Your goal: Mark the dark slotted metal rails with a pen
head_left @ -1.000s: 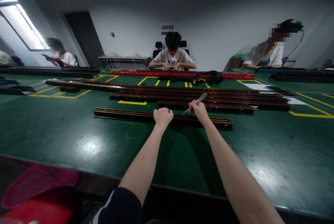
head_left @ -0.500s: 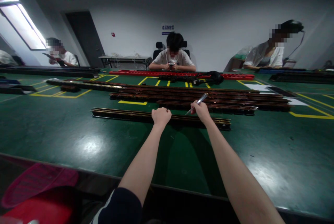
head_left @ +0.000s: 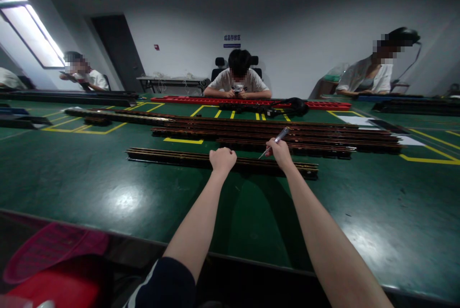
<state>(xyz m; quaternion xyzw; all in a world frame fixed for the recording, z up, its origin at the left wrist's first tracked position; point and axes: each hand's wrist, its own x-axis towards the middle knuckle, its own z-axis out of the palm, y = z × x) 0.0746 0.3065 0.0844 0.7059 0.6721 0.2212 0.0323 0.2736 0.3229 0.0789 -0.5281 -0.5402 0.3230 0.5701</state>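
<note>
A long dark rail with gold-coloured edges (head_left: 172, 158) lies across the green table in front of me. My left hand (head_left: 223, 160) is closed over the middle of this rail, its fingertips hidden on the far side. To its right, my right hand (head_left: 281, 152) grips a screwdriver (head_left: 282, 134) with a clear handle and a thin metal shaft. The shaft slants down to the left, its tip at the rail's upper edge; whether it touches is too small to tell.
Behind the rail lies a stack of similar long rails (head_left: 258, 129). Farther back are a red rail (head_left: 187, 100) and a black cable bundle (head_left: 295, 105). Yellow tape marks (head_left: 183, 141) the green tabletop (head_left: 89, 169). Co-workers sit across the table, and a pink basket (head_left: 53, 250) stands below the near edge.
My right hand and the screwdriver have shifted slightly to the right along the rail. My left hand stays at the same spot on the rail.
</note>
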